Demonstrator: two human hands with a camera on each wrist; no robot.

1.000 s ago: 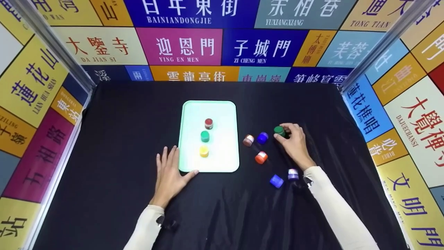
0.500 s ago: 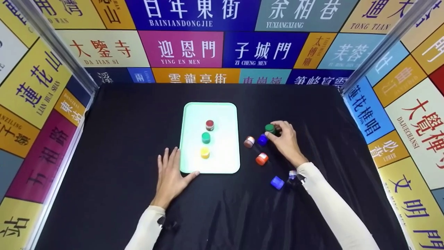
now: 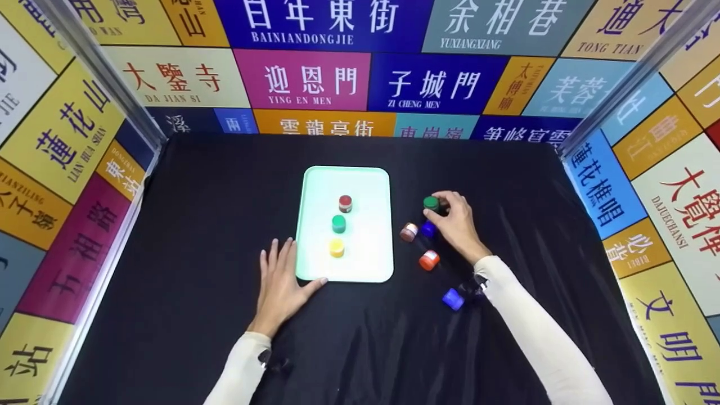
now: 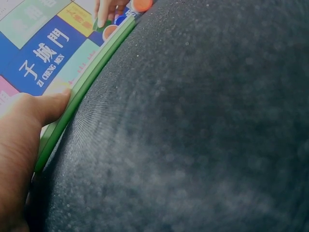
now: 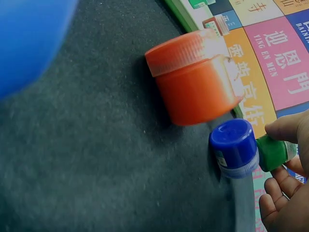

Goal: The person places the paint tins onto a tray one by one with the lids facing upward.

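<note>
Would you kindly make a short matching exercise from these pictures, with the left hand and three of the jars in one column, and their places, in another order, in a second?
Column one
1. Left hand
2. Yellow jar
3. Dark green jar
4. Orange jar

Column two
A. On the black cloth, off the tray
B. Held by the right hand
C. Touching the tray's edge
D. Standing on the tray

Right pairs: 1-C, 2-D, 3-B, 4-A
</note>
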